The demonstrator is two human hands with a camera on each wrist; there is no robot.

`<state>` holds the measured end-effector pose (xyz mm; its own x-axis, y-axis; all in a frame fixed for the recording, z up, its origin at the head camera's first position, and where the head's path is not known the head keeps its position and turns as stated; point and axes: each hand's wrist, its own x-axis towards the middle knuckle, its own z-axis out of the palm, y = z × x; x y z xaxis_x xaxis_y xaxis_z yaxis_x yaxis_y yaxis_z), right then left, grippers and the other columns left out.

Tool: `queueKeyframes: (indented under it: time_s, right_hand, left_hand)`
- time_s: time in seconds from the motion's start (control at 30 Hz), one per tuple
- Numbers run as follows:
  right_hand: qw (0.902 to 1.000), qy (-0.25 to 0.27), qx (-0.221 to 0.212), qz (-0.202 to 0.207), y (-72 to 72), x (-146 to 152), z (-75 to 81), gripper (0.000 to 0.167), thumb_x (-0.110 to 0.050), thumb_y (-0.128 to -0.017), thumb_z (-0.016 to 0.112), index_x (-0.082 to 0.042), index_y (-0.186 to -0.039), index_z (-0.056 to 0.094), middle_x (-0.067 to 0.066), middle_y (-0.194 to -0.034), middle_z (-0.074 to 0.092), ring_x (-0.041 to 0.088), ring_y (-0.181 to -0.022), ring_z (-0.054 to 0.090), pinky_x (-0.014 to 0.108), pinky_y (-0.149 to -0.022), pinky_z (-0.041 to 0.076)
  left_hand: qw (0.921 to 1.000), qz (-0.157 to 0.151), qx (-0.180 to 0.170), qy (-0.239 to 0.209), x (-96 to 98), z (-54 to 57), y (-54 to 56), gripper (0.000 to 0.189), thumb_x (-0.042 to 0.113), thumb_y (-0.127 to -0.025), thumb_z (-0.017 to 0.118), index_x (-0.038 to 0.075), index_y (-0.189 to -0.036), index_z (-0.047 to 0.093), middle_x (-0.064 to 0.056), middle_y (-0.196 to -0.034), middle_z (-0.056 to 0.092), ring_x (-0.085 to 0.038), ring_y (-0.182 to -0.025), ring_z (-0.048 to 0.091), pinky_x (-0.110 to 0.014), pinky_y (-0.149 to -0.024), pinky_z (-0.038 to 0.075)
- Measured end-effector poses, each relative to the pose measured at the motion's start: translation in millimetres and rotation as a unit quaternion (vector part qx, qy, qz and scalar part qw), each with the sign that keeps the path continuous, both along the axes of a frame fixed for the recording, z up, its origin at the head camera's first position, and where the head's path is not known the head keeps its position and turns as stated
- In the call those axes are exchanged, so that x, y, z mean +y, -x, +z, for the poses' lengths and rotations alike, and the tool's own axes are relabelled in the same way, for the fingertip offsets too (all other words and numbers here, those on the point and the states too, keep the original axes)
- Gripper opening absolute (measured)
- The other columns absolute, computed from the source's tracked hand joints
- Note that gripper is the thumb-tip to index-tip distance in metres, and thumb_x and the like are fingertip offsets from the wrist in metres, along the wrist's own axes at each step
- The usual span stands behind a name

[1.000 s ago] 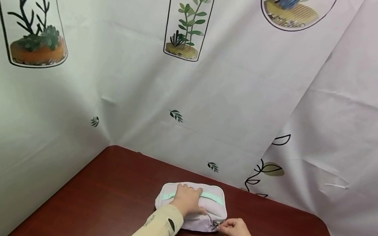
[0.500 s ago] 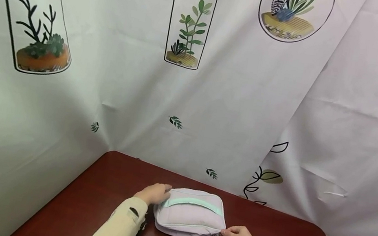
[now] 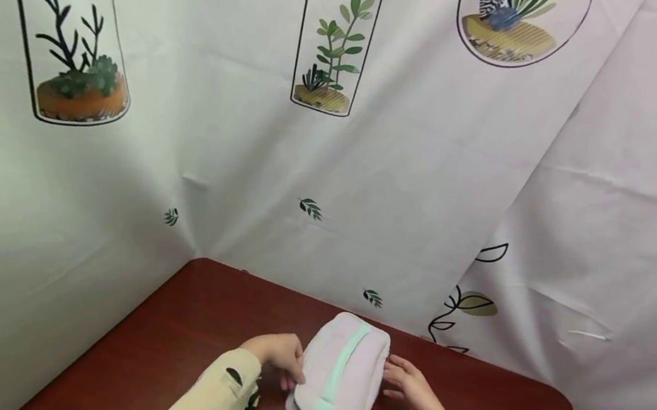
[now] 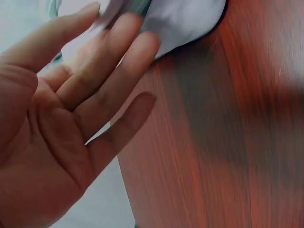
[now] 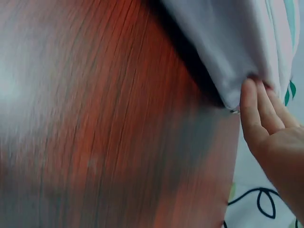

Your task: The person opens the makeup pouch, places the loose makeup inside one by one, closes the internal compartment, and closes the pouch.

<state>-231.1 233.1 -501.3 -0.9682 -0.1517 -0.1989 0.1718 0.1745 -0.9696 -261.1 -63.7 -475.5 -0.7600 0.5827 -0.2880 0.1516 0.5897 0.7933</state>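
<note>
A pale lilac zip pouch [image 3: 361, 386] with a mint-green strap handle [image 3: 340, 368] sits on the table, its long side running away from me. At its left side my left hand [image 3: 278, 352] touches the edge; the left wrist view shows that hand [image 4: 71, 109] with loosely extended fingers and the pouch [image 4: 190, 23] beyond them. My right hand [image 3: 413, 392] is at the pouch's right side. In the right wrist view its nearly straight fingers [image 5: 251, 107] touch the fabric close to a corner, where a small metal bit [image 5: 234, 112] shows.
The dark red wooden table [image 3: 205, 329] has a rounded far right corner. White cloth walls [image 3: 247, 149] with printed plants in jars stand right behind it and along its left side.
The pouch has swung counterclockwise, from lying crosswise to pointing away from me. My right hand has left the zipper pull's front corner and moved farther back; my left hand has shifted slightly right.
</note>
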Motion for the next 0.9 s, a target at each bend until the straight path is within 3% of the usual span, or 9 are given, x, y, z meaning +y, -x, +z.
queueKeyframes:
  time_s: [0.13,0.23,0.33,0.4,0.47,0.57,0.73,0.83,0.9]
  right_hand:
    - [0.9987,-0.045,0.014,-0.018,-1.5,-5,2.7,0.057,-0.011,-0.089,0.055,0.014,-0.134,0.03,0.035,-0.132,0.037,0.04,-0.116,0.045,0.049,-0.085,0.043]
    - [0.9908,-0.135,0.002,-0.014,-10.3,-3,7.1,0.044,-0.022,-0.089,0.058,0.011,-0.116,0.048,0.025,-0.106,0.056,0.032,-0.089,0.06,0.041,-0.068,0.048]
    - [0.9794,-0.183,-0.058,0.064,-24.0,5,8.2,0.042,-0.037,-0.089,0.057,0.005,-0.095,0.059,0.01,-0.08,0.063,0.016,-0.06,0.06,0.028,-0.048,0.045]
    - [0.971,-0.159,-0.106,0.144,-32.5,9,5.1,0.045,-0.043,-0.09,0.053,0.001,-0.089,0.062,0.01,-0.076,0.067,0.012,-0.054,0.06,0.022,-0.042,0.042]
    - [0.9618,-0.116,-0.13,0.211,-38.5,10,0.1,0.045,-0.042,-0.092,0.051,0.001,-0.09,0.066,0.013,-0.078,0.069,0.009,-0.056,0.062,0.019,-0.041,0.042]
    - [0.9573,-0.054,-0.133,0.251,-41.7,10,-6.1,0.039,-0.035,-0.093,0.052,0.001,-0.094,0.067,0.014,-0.085,0.07,0.009,-0.062,0.065,0.018,-0.043,0.044]
    - [0.9648,-0.036,-0.135,0.223,-36.5,22,-2.6,0.035,-0.029,-0.093,0.05,0.003,-0.101,0.059,0.015,-0.084,0.069,0.013,-0.061,0.066,0.02,-0.047,0.047]
    - [0.976,-0.048,-0.137,0.162,-30.5,35,2.6,0.033,-0.028,-0.094,0.049,0.003,-0.102,0.055,0.013,-0.081,0.068,0.015,-0.061,0.066,0.022,-0.048,0.048]
    - [0.9853,-0.065,-0.126,0.096,-26.1,41,6.5,0.032,-0.025,-0.094,0.049,0.006,-0.102,0.053,0.012,-0.078,0.067,0.017,-0.062,0.067,0.024,-0.049,0.05]
  left_hand:
    - [0.9988,-0.026,-0.04,0.008,11.5,2.0,-0.7,0.015,0.008,-0.079,0.069,-0.001,-0.066,0.068,-0.016,-0.062,0.065,-0.025,-0.053,0.064,-0.04,-0.058,0.052]
    - [0.9977,0.006,0.058,0.034,15.1,1.3,7.5,0.012,0.007,-0.08,0.063,0.002,-0.069,0.065,-0.008,-0.063,0.063,-0.017,-0.053,0.058,-0.033,-0.052,0.046]
    - [0.9808,0.047,0.181,0.053,18.9,-1.9,18.2,0.012,0.002,-0.082,0.056,-0.001,-0.09,0.064,-0.011,-0.089,0.062,-0.023,-0.079,0.057,-0.036,-0.068,0.046]
    - [0.9706,0.054,0.224,0.068,22.6,-4.7,23.7,0.028,-0.001,-0.085,0.05,-0.001,-0.111,0.06,-0.014,-0.114,0.056,-0.029,-0.104,0.051,-0.042,-0.087,0.041]
    - [0.968,0.044,0.231,0.089,26.7,-7.7,26.6,0.041,-0.003,-0.087,0.046,0.002,-0.127,0.053,-0.014,-0.136,0.043,-0.034,-0.124,0.038,-0.05,-0.098,0.032]
    - [0.9617,0.032,0.235,0.137,31.1,-11.7,26.7,0.049,-0.002,-0.087,0.045,0.009,-0.135,0.048,-0.008,-0.145,0.036,-0.033,-0.13,0.032,-0.054,-0.099,0.028]
    - [0.9262,0.028,0.309,0.213,30.5,-11.4,22.9,0.043,0.003,-0.086,0.05,0.016,-0.125,0.059,-0.004,-0.135,0.048,-0.028,-0.121,0.045,-0.047,-0.094,0.036]
    - [0.8975,0.014,0.369,0.241,27.0,-7.4,22.4,0.033,0.005,-0.085,0.052,0.019,-0.111,0.067,-0.003,-0.119,0.056,-0.024,-0.11,0.05,-0.041,-0.089,0.04]
    - [0.8898,0.008,0.39,0.236,24.5,-5.1,23.0,0.027,0.006,-0.084,0.054,0.02,-0.1,0.071,-0.004,-0.111,0.055,-0.024,-0.105,0.048,-0.039,-0.087,0.039]
